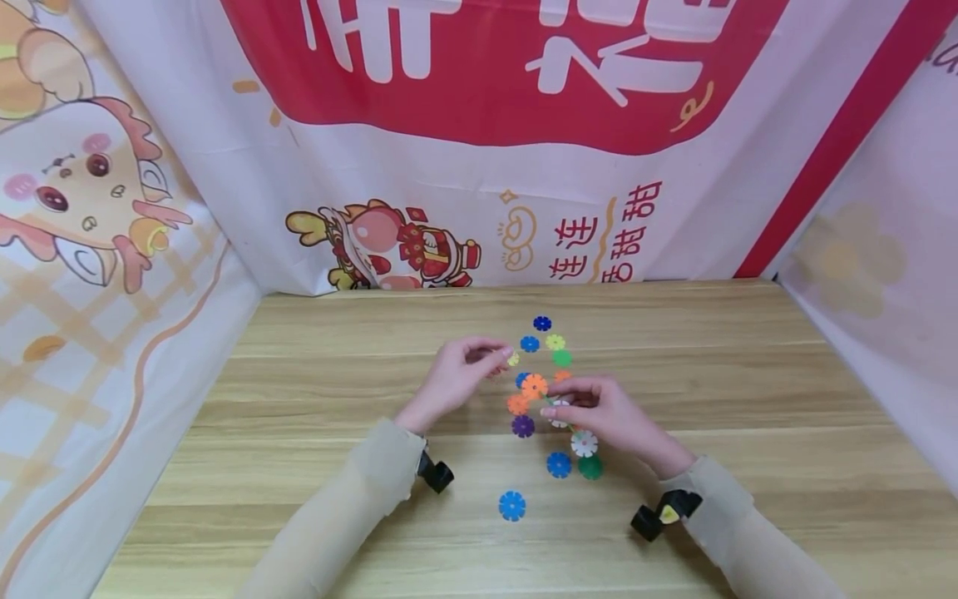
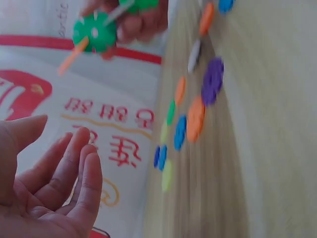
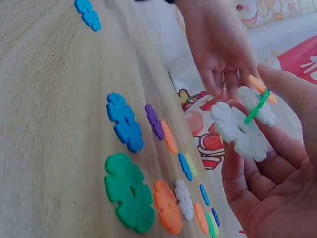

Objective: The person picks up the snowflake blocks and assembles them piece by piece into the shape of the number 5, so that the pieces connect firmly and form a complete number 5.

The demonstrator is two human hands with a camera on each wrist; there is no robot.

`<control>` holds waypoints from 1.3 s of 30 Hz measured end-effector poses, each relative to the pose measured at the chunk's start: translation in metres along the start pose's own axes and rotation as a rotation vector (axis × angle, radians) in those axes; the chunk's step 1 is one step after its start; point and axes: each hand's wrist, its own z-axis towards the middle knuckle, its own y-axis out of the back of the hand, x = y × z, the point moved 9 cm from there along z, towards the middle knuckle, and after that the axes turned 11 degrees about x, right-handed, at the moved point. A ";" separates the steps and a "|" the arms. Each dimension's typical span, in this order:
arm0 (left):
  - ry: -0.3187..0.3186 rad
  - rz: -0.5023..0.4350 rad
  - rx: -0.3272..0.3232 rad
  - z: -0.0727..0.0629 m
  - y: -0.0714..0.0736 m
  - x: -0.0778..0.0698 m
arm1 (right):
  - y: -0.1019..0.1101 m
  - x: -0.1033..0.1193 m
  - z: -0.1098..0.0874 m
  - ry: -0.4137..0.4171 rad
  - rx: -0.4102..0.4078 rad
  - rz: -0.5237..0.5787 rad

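Observation:
My right hand grips a chain of slotted snowflake discs between thumb and fingers, raised above the table. In the right wrist view its white disc faces the camera, joined by an edge-on green disc to another white one, with an orange disc at the far end. The left wrist view shows a green disc of this chain face-on. My left hand holds nothing, its fingers loosely bent and thumb apart. In the head view its fingertips overlap a yellow disc, which lies on the table.
Loose discs lie across the wooden table: a purple disc, a dark green disc, a near blue disc and several others toward the back. A printed cloth hangs behind the table.

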 end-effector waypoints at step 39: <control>0.135 0.210 0.049 0.034 0.004 0.028 | 0.012 -0.008 -0.005 -0.035 -0.064 0.017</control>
